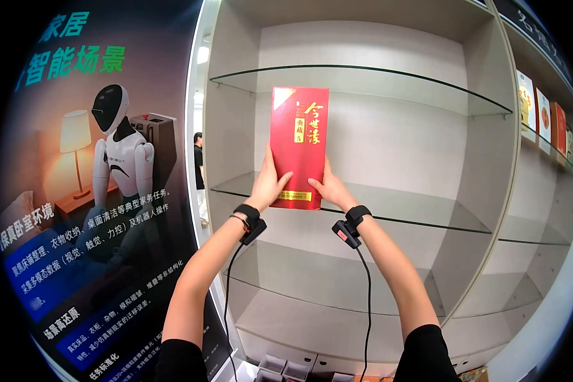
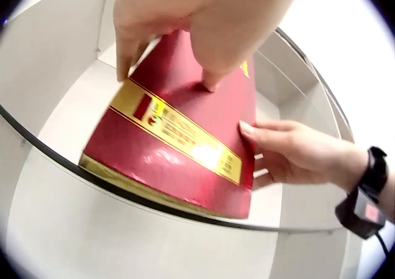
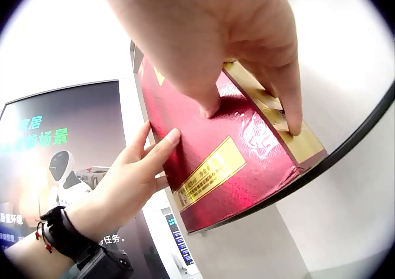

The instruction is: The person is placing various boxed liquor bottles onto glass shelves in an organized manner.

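White shelf unit [image 1: 232, 127] dead ahead, pale back wall [image 1: 395, 146], glass shelves [image 1: 363, 71] stacked one above another, curved front edges. Off to the right, a second bay [image 1: 541, 210] with more glass; red and white boxes [image 1: 541, 118] lined up upright along its top shelf's edge. To the left, a tall dark poster [image 1: 76, 267]: white humanoid robot [image 1: 118, 153], lit lamp [image 1: 75, 130], Chinese lettering in green and white. Between poster and unit, a bright light strip [image 1: 202, 54] and a person [image 1: 199, 162] standing far back. Down at the unit's foot, small open white trays [image 1: 286, 368].
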`<state>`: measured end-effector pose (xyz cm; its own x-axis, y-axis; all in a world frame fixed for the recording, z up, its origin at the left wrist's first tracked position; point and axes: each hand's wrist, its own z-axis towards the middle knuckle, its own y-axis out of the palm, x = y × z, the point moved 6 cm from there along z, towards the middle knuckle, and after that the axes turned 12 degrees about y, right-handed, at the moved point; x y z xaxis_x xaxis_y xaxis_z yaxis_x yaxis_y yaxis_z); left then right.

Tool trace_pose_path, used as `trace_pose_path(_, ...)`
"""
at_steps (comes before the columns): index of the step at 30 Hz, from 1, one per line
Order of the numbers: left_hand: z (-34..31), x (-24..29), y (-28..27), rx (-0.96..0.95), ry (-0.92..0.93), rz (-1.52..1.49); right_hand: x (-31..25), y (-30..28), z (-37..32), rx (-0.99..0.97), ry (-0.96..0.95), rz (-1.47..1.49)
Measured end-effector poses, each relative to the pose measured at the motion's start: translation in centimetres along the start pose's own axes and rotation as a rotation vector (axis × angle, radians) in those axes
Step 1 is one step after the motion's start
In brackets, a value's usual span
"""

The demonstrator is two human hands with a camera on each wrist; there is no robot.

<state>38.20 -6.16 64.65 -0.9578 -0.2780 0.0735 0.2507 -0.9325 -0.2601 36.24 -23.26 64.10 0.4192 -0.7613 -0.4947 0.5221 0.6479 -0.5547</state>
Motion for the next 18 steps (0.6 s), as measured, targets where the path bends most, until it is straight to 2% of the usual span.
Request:
trace_pose_path(2, -0.8, 1.7, 0.3, -0.062, -0.049, 0.336, 0.1, 0.9, 0.5, -0.013, 0.047, -0.039)
trace_pose_path(3, -0.9, 2.4, 0.4, -0.058, 0.063, 0.465, 0.2, 1.3, 0.9, -0.002, 0.042, -0.053)
trace_pose_path(4, -1.0, 2.3, 0.5, -0.059, 0.059, 0.468, 0.4, 1.8, 1.2, 0.007, 0.038, -0.066)
trace_pose_path(6, -1.4, 2.7, 1.6, -0.221, 0.242, 0.723, 0.6, 2.7, 2.3, 0.001, 0.049, -0.068)
trace_pose_path(12, -1.7, -1.1, 2.0, -0.237, 0.194, 0.716, 1.3, 5.3, 5.9, -0.050, 0.148, -0.100)
trace_pose_path(14, -1.6, -3.3, 2.4, -0.306, 0.094, 0.615, 1.5, 6.1, 7.4, -0.040, 0.188, -0.226)
trace_pose_path(16, -1.1, -4.1, 2.1, -0.331, 0.091, 0.589, 1.5, 7.0, 8.9, -0.095, 0.205, -0.235)
trace_pose_path(18, -0.5, -5.4, 2.4, -0.485, 0.027, 0.665, 1.3, 7.9, 10.3, -0.155, 0.223, -0.243)
